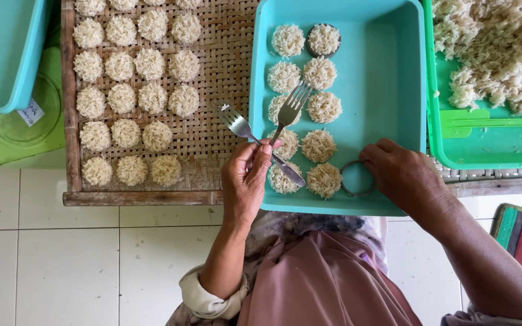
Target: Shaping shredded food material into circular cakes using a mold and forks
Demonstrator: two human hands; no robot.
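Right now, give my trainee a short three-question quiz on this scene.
1. True or false: the left hand holds two forks.
2. What does the right hand touch: A) the metal ring, B) the green scoop, C) the woven tray?
3. In which container do the two columns of round rice cakes lie?

Key: 1 true. 2 A. 3 the turquoise tub.

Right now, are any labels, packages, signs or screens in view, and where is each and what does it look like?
Paper label: far left, lying on the light green lid below the teal tub; small, white, rectangular, tilted, with dark handwriting.
No packages, signs or screens show.
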